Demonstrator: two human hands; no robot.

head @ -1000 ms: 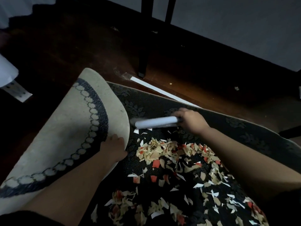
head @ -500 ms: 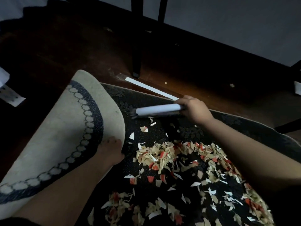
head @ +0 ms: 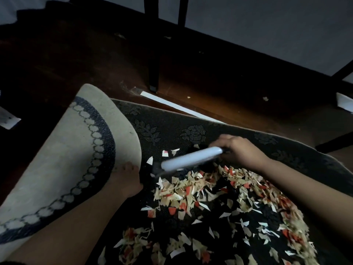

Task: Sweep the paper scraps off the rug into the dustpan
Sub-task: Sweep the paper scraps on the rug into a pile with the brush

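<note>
Left forearm is extended from the near left edge towards the centre. The left hand (head: 127, 180) is seen from the back, fingers curled forward out of sight; what they hold cannot be determined. Right forearm is extended from the right edge, angled to the far left. The right hand (head: 239, 151) is presented knuckles up, with fingers curled and wrist slightly bent. Both forearms are bare.
</note>
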